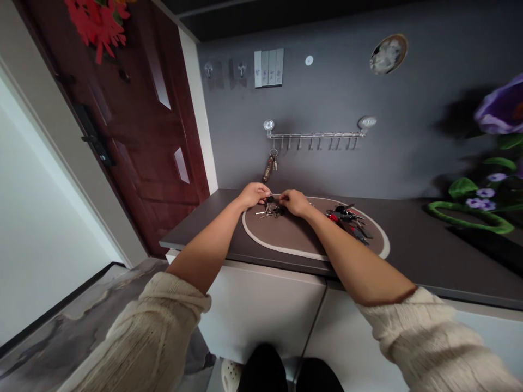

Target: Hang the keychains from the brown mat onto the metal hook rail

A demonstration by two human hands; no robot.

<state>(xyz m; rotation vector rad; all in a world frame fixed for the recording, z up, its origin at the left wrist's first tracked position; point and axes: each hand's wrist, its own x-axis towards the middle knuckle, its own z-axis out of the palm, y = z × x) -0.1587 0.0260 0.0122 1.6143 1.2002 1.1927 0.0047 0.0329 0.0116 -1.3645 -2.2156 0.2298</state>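
My left hand is closed in a pinch at the top of a bunch of keys, which hangs just above or rests on the oval brown mat with a pale rim. Right beside it, my right hand has its fingers curled together at the other side of the bunch; what lies between those fingertips is hidden. Farther right on the mat lies a pile of keys with black heads and some red pieces, partly behind my right forearm.
On the grey wall a hook rail carries a key ring with a brown strap at its left end. Purple artificial flowers stand at the right of the dark countertop. A dark red door is at the left.
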